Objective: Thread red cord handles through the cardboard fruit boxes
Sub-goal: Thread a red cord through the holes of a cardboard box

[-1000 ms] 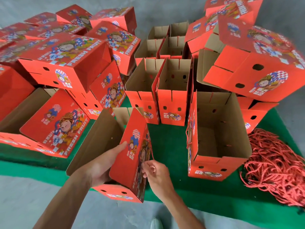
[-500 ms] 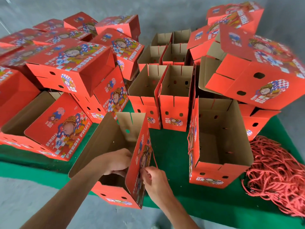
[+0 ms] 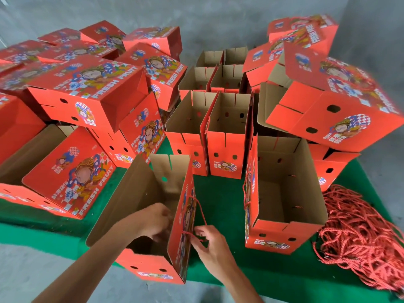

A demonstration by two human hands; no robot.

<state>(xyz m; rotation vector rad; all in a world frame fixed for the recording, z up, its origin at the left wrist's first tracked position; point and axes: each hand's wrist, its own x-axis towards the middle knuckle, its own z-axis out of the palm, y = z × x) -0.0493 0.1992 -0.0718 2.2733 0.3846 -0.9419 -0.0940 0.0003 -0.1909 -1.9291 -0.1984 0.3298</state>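
At the mat's near edge, an open box is worked on by both hands. A second ago the left hand was pressed flat on the right wall's inner face; it is now sunk inside the box, fingers curled, though what they hold cannot be told. The cord is now seen looping outside that wall, its lower end pinched at the hole by the right hand, which was closed there before. A cord pile lies at far right, beside a corded box.
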